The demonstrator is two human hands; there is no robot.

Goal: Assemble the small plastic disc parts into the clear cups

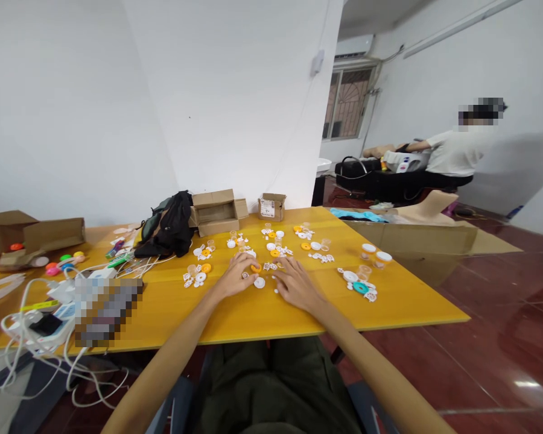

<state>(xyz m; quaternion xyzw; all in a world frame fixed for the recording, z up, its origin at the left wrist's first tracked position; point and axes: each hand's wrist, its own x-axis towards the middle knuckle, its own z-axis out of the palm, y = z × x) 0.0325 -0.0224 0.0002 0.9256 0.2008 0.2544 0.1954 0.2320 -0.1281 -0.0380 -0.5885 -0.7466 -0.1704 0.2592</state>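
Both my hands rest on the yellow table (389,301) among small plastic parts. My left hand (238,274) has its fingers curled over an orange ring (256,267) and a small white gear piece. My right hand (295,284) lies flat with fingers stretched out, next to a white round disc (259,282). Several groups of white, orange and clear small parts (274,248) are spread just beyond my fingers. A teal ring with white pieces (360,287) lies to the right.
Open cardboard boxes (215,212) and a black bag (172,229) stand at the table's back. White cables and chargers (36,313) crowd the left end. A big cardboard box (416,238) sits right of the table. Another person (457,154) sits far right.
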